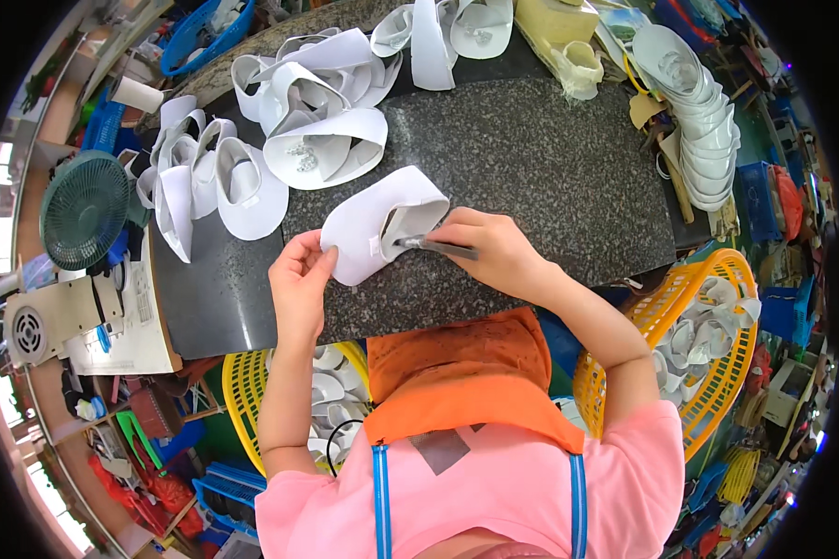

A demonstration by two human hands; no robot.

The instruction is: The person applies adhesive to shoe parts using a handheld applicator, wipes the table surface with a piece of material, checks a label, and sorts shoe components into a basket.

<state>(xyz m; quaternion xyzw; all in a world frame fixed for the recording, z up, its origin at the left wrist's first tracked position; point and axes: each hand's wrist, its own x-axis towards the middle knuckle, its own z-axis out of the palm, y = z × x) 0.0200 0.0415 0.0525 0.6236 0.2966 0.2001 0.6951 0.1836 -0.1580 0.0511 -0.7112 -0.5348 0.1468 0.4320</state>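
Observation:
A white shoe upper (pixel 368 224) is held over the near part of the dark stone tabletop (pixel 522 140), its opening facing right. My left hand (pixel 303 270) pinches its left edge between thumb and fingers. In my right hand (pixel 489 247) is a slim dark-handled tool (pixel 447 248), closed in the fingers. The tool's tip reaches into the opening of the upper; its exact kind is hard to make out. More white shoe uppers (pixel 326 144) lie in a loose pile beyond my left hand, and others (pixel 252 191) stand at the left.
Stacked white uppers (pixel 704 140) curve along the right edge. A yellowish container (pixel 569 47) stands at the back. Yellow baskets of white pieces flank me, one at the right (pixel 746 345) and one at the left (pixel 242 401). A green fan (pixel 86 210) stands at far left.

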